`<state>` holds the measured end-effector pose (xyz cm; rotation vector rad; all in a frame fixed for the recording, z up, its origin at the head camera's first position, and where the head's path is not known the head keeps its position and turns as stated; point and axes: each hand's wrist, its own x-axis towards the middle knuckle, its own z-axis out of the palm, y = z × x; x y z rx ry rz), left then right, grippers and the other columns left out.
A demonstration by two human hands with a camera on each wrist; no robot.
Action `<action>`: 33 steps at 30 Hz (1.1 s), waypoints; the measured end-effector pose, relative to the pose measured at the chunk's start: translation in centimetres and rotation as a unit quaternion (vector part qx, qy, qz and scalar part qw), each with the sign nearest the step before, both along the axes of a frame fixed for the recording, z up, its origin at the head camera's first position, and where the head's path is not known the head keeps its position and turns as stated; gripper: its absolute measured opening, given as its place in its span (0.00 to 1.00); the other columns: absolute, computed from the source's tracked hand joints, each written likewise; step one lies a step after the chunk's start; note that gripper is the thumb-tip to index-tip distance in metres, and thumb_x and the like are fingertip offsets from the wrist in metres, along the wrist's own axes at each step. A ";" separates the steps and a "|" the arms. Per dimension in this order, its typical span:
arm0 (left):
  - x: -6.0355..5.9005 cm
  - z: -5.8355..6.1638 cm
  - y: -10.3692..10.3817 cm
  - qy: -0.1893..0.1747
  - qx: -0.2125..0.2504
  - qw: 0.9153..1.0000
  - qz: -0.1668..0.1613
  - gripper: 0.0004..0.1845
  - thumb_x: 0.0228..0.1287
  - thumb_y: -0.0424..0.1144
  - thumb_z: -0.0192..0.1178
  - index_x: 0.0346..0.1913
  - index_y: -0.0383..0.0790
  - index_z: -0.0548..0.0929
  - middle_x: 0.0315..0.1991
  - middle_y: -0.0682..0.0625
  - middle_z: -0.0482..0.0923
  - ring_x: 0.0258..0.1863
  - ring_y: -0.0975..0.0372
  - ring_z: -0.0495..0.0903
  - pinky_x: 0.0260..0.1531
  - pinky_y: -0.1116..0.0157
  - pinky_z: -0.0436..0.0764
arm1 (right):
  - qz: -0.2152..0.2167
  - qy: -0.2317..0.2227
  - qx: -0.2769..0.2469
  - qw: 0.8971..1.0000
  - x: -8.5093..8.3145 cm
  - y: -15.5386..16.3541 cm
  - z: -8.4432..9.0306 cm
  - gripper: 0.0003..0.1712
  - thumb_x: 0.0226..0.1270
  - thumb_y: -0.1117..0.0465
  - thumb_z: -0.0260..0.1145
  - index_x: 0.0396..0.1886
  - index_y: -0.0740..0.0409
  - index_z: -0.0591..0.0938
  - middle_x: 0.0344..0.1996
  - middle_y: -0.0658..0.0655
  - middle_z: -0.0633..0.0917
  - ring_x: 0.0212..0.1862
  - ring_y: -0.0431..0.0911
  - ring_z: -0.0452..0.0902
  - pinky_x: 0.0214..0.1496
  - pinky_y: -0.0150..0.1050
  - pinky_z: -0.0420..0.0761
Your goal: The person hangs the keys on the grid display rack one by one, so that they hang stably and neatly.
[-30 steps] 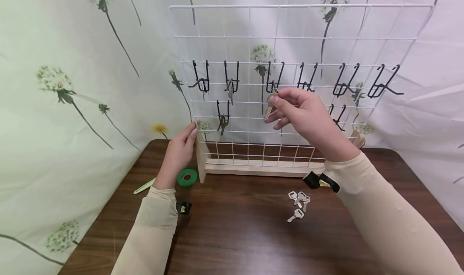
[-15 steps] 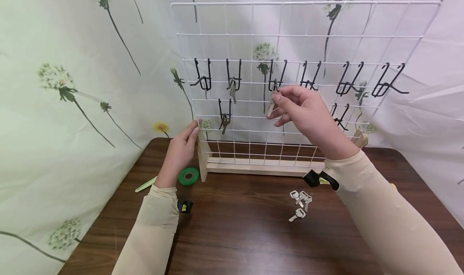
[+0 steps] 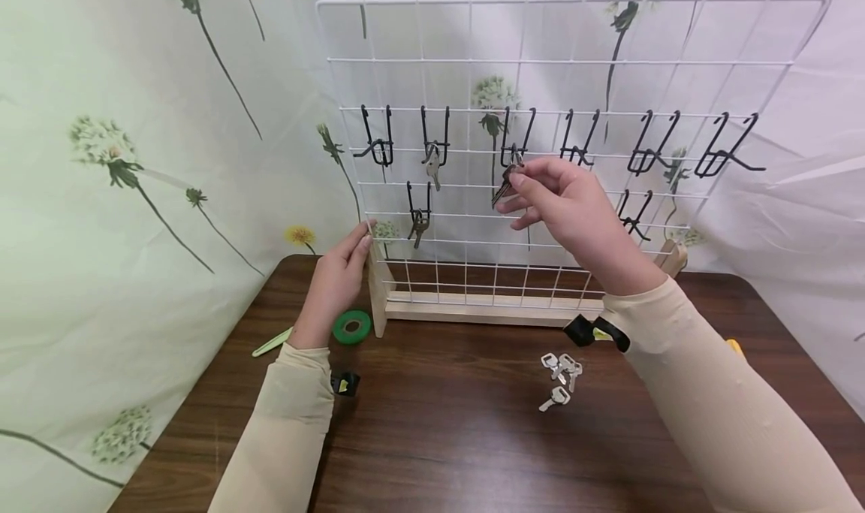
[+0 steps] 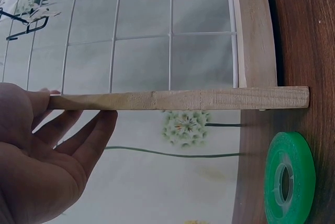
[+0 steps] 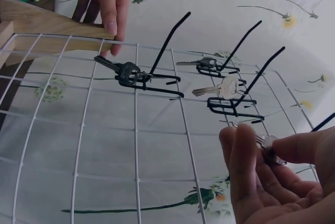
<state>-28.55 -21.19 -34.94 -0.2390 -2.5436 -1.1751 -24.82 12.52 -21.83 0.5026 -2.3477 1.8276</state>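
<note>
With the left grip (image 3: 342, 274) pinching the pale wooden upright (image 3: 378, 295) for steadiness, the right grip (image 3: 574, 209), pinching small metal keys (image 3: 504, 185), should seat them fully on the black wire hook (image 3: 504, 137).

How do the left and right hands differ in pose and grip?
Left hand holds the wooden side support; right hand pinches at least one key.
Left hand is at the wire grid's left edge; right hand is higher, by the upper row's third hook from the left.
Both are bare.
</note>
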 end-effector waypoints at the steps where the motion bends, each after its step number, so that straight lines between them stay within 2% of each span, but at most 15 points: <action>1: 0.0 0.0 0.0 0.000 0.001 1.000 -0.001 0.26 0.89 0.54 0.44 0.81 0.55 0.71 0.81 0.46 0.69 0.80 0.46 0.70 0.79 0.42 0.70 | -0.002 -0.004 0.004 1.000 0.1 0.1 0.0 0.16 0.84 0.54 0.62 0.59 0.60 0.80 0.50 0.54 0.92 0.44 0.40 0.93 0.46 0.38 0.92; 5: -0.1 0.0 -0.1 0.001 0.003 1.000 -0.003 0.26 0.89 0.54 0.44 0.81 0.55 0.71 0.81 0.46 0.68 0.81 0.46 0.69 0.79 0.42 0.70 | -0.004 -0.013 0.021 1.000 0.5 0.3 -0.1 0.21 0.84 0.51 0.62 0.66 0.57 0.79 0.59 0.57 0.90 0.48 0.39 0.92 0.46 0.37 0.92; 9: -0.1 0.0 -0.1 0.002 0.003 1.000 -0.002 0.26 0.89 0.54 0.44 0.81 0.54 0.71 0.81 0.46 0.69 0.80 0.47 0.69 0.79 0.42 0.70 | -0.003 -0.017 0.032 0.999 1.0 0.5 -0.5 0.25 0.85 0.49 0.61 0.72 0.55 0.77 0.64 0.58 0.87 0.50 0.40 0.92 0.47 0.37 0.92; 14: -0.2 0.1 -0.2 0.000 0.001 1.000 -0.002 0.27 0.89 0.55 0.44 0.81 0.54 0.71 0.81 0.46 0.68 0.81 0.46 0.69 0.79 0.42 0.70 | -0.004 -0.027 0.034 0.999 1.7 0.8 -1.4 0.28 0.86 0.45 0.59 0.75 0.53 0.73 0.67 0.57 0.86 0.51 0.41 0.92 0.49 0.38 0.92; 19: -0.3 0.1 -0.1 0.001 0.000 1.000 -0.002 0.27 0.88 0.55 0.44 0.81 0.55 0.71 0.81 0.46 0.68 0.81 0.46 0.68 0.80 0.42 0.70 | -0.001 -0.028 0.034 0.999 2.3 1.8 -3.1 0.28 0.87 0.46 0.57 0.75 0.56 0.73 0.65 0.60 0.86 0.49 0.41 0.93 0.48 0.40 0.92; 27: -0.2 0.1 0.1 -0.001 0.004 1.000 0.001 0.26 0.88 0.54 0.45 0.81 0.55 0.71 0.81 0.46 0.68 0.81 0.46 0.68 0.80 0.42 0.69 | -0.007 -0.069 0.068 0.995 3.1 4.1 -6.9 0.32 0.87 0.44 0.55 0.76 0.61 0.71 0.62 0.67 0.87 0.47 0.39 0.93 0.50 0.34 0.90; 33: 0.0 0.2 0.1 -0.002 0.005 1.000 0.003 0.26 0.88 0.54 0.45 0.81 0.55 0.71 0.81 0.46 0.68 0.81 0.47 0.68 0.80 0.42 0.69 | -0.023 -0.118 0.070 0.990 3.5 5.5 -11.0 0.30 0.89 0.47 0.54 0.69 0.70 0.76 0.52 0.68 0.91 0.39 0.38 0.92 0.44 0.36 0.92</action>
